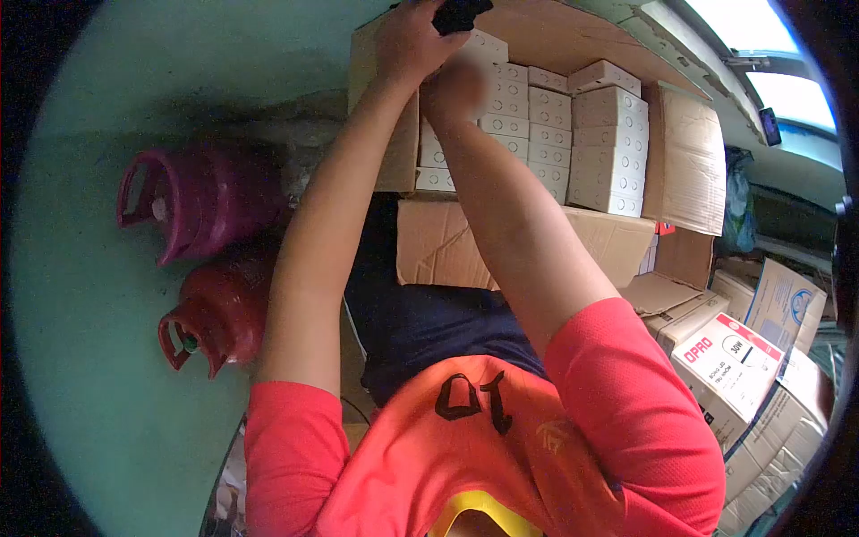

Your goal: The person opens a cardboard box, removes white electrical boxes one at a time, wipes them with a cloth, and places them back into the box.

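Observation:
At the top of the head view, my left hand (410, 40) is raised over the left side of an open cardboard carton (380, 134). Its fingers close round a crumpled-looking black object (461, 14), whose kind I cannot make out. My right hand (456, 89) is just below it, in front of the white boxes at the carton's left; it is smeared, so its fingers do not show. Inside the carton stand stacked white boxes (610, 148) with round knockout marks. One white box (490, 46) shows right beside both hands.
A purple gas cylinder (219, 201) and a red gas cylinder (228, 304) are at the left. A carton flap (438, 242) folds down toward my body. At the right are stacked cartons, including a white-and-red OPRO box (729, 367). A green wall (98, 376) borders the left.

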Tool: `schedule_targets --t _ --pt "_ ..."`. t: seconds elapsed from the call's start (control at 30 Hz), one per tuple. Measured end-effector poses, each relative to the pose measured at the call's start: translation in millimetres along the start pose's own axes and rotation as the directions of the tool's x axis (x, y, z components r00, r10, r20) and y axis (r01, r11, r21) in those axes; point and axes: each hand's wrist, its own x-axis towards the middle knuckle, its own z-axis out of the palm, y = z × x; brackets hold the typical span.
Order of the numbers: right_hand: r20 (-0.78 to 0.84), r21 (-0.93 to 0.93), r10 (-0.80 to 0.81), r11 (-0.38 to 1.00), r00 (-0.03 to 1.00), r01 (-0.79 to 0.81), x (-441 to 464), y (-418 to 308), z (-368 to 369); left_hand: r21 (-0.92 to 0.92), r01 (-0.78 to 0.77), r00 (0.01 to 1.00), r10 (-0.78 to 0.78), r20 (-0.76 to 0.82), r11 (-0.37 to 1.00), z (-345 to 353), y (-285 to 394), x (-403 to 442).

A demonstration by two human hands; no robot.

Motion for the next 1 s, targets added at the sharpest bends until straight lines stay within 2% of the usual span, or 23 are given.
schedule_targets --t 0.07,0.13,0.23,0.33,0.43,0.5,0.57,0.63,0.73,0.83,0.93,1.0 --pt "-0.006 0.066 0.039 0.997 0.999 -0.038 3.9 -2.2 7.7 0.057 0.004 1.0 -0.004 -0.003 0.998 1.2 0.6 1.6" --pt "0.02 0.176 0.121 0.977 0.992 -0.123 11.7 -6.9 18.3 -0.013 -0.038 0.999 0.038 -0.029 0.999 -3.0 3.5 2.9" --pt "-0.07 0.111 0.077 0.991 0.995 -0.069 5.2 -5.9 9.5 -0.057 -0.062 0.997 0.059 -0.041 0.996 -3.5 3.8 2.8" --pt "0.077 0.071 0.018 0.997 0.997 -0.024 -0.6 -5.1 -28.9 -0.047 -0.057 0.998 0.055 -0.037 0.997 -0.3 -0.4 2.1" --pt "0.175 0.06 -0.04 0.998 0.984 0.03 5.1 -1.7 -36.0 -0.038 -0.036 0.999 0.035 -0.022 0.999 -1.2 0.4 2.1" --pt "0.216 0.134 0.042 0.988 0.975 -0.073 12.5 0.3 -30.5 -0.014 -0.033 0.999 0.033 -0.027 0.999 -2.0 1.0 3.6" --pt "0.133 0.11 0.117 0.985 0.984 -0.132 14.2 0.8 -17.6 0.028 -0.041 0.998 0.042 -0.045 0.999 1.4 -2.3 1.6" --pt "-0.08 -0.012 0.163 0.986 0.983 -0.165 6.6 -4.9 -13.4 0.021 -0.039 0.998 0.04 -0.039 0.999 0.7 -2.2 2.5" --pt "0.178 0.229 0.241 0.933 0.954 -0.278 16.0 -1.3 -28.4 0.001 -0.017 1.0 0.017 -0.02 1.0 0.6 -0.5 1.0" --pt "0.12 0.257 0.299 0.912 0.947 -0.321 22.5 -4.8 -31.9 -0.037 -0.036 0.999 0.035 -0.032 0.999 -0.4 1.8 3.9" --pt "0.015 0.382 0.291 0.882 0.957 -0.274 20.7 -5.9 -37.9 -0.065 -0.085 0.993 0.079 -0.086 0.994 -1.6 6.1 4.7" --pt "0.07 0.371 0.173 0.91 0.982 -0.187 24.5 0.1 -38.7 -0.038 -0.079 0.992 0.075 -0.102 0.996 -0.5 3.0 2.9"
